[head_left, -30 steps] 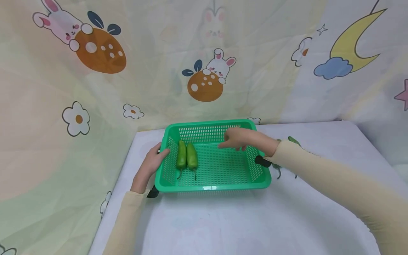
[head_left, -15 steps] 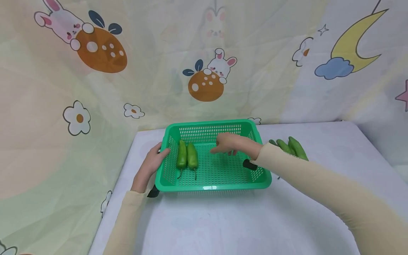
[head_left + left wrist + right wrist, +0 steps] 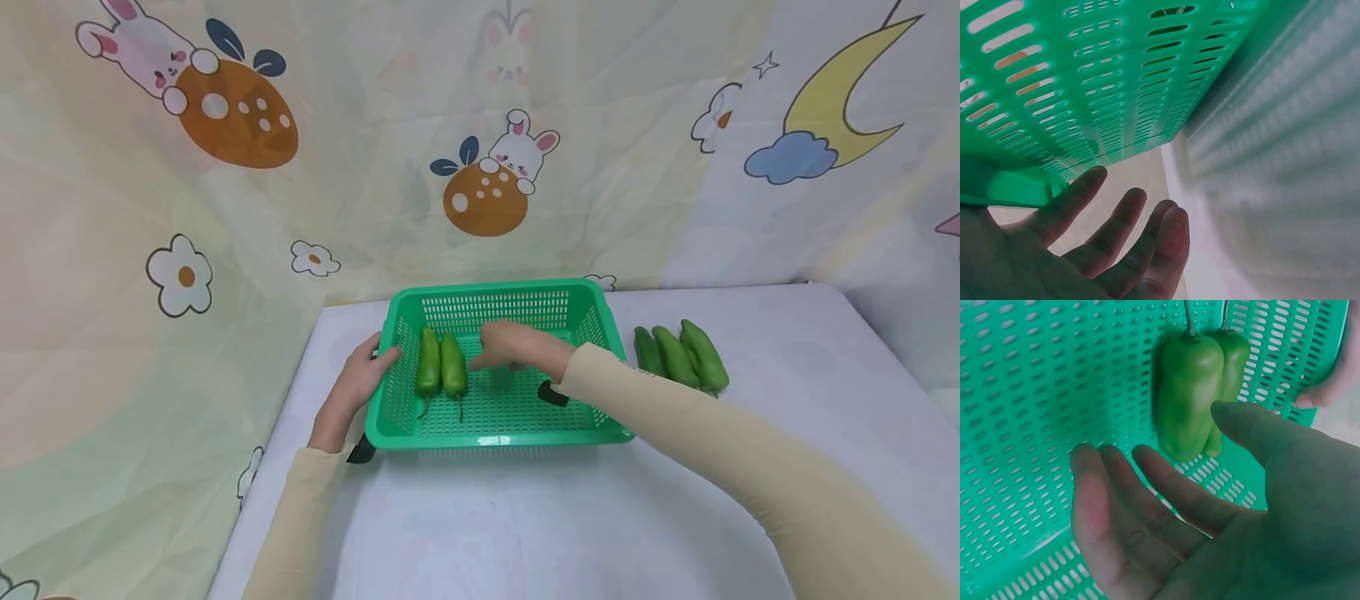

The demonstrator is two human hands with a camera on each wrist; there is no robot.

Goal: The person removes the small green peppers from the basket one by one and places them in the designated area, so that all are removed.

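My left hand [image 3: 357, 382] holds the left rim of the green plastic basket [image 3: 495, 442], its thumb over the edge and its fingers outside the wall. In the left wrist view those fingers [image 3: 1125, 228] extend beside the slotted wall. Two green peppers [image 3: 428, 367] lie side by side in the basket's left part, stems toward the person. Inside the basket, my right hand [image 3: 517, 346] hovers just right of them with nothing in it. The right wrist view shows its fingers spread from the thumb, near a pepper [image 3: 1191, 394]; whether the thumb touches it I cannot tell.
On the white table [image 3: 487, 517], right of the basket, several green peppers [image 3: 678, 357] lie together, partly behind the right sleeve. A patterned cloth [image 3: 360, 167] hangs behind the table and along its left side.
My right hand has moved left and slightly toward the person inside the basket, nearer the two peppers. Its sleeve has uncovered more of the peppers on the table. The left hand stays on the rim.
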